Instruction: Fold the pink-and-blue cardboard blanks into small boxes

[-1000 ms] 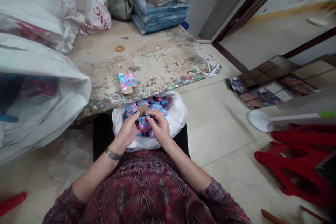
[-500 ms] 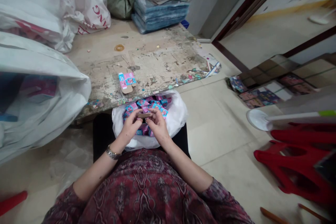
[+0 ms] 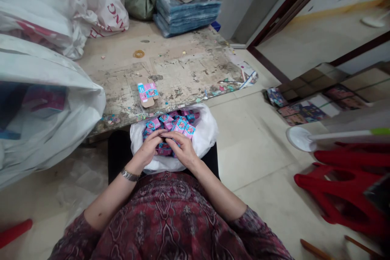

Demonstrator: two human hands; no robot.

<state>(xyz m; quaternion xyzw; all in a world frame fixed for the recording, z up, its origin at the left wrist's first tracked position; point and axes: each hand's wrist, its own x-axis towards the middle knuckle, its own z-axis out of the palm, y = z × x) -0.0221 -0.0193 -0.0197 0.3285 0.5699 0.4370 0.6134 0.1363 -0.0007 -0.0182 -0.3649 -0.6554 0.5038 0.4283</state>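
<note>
Over a white plastic bag (image 3: 204, 130) in my lap, both hands meet at the fingertips. My left hand (image 3: 148, 148) and my right hand (image 3: 183, 148) are closed around a small cardboard box, mostly covered by the fingers. Below and behind them, many small pink and blue boxes (image 3: 180, 124) fill the bag. On the table's near edge lies an unfolded pink and blue box (image 3: 148, 92), its brown end flap facing me and open.
The worn wooden table (image 3: 183, 69) carries a rubber ring (image 3: 138, 54), a blue wrapped stack (image 3: 187, 16) and white sacks (image 3: 97, 4). A large white bag (image 3: 45, 138) stands left. Red stools (image 3: 338, 195) and cartons (image 3: 304, 109) are right.
My hands have drawn closer together, the right fingers now folding over the top of the small box. Its brown cardboard side, visible before, is now mostly covered.
</note>
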